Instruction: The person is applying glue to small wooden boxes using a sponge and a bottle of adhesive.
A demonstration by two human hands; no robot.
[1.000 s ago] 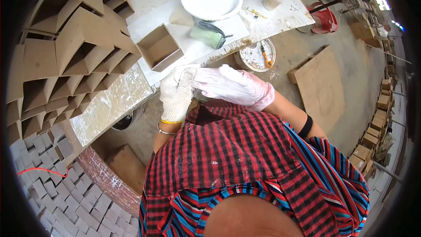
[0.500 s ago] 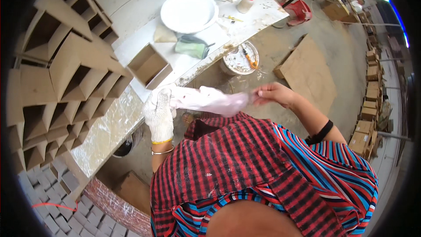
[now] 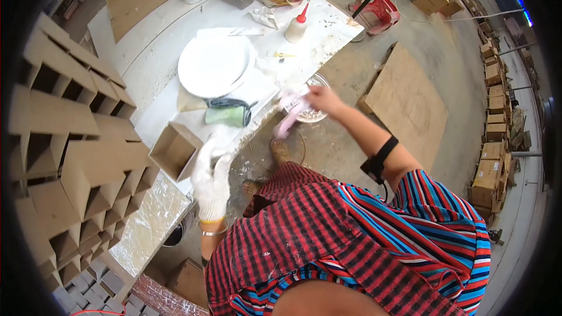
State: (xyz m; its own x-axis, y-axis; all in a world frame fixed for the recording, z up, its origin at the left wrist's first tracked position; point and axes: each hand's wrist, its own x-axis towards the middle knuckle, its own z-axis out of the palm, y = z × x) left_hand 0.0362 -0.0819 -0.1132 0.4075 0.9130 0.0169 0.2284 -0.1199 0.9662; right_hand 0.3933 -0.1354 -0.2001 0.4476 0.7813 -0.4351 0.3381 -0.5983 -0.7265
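Note:
My left hand (image 3: pixel 211 186), in a white knitted glove with a yellow-edged cuff, is beside an open cardboard box (image 3: pixel 175 150) at the table's edge. Its fingers are blurred but look apart, with nothing in them. Bare and closed, my right hand (image 3: pixel 325 102) grips a limp pinkish-white thing (image 3: pixel 287 122), glove-like and smeared by motion. It dangles past the table edge, partly in front of a white bucket (image 3: pixel 315 114) on the floor. Nearest on the tabletop lies a folded green and dark cloth (image 3: pixel 229 114).
A large white basin (image 3: pixel 213 67) and a red-tipped squeeze bottle (image 3: pixel 297 26) stand on the table (image 3: pixel 153 111). Stacked cardboard compartments (image 3: pixel 76 158) rise at the left. A flat board (image 3: pixel 407 108) lies on the floor at right, with a red plastic stool (image 3: pixel 380 11) beyond.
My right hand has moved up and left, carrying the limp pinkish-white thing away from my left hand, which no longer holds its other end. The view has shifted, showing more of the far table.

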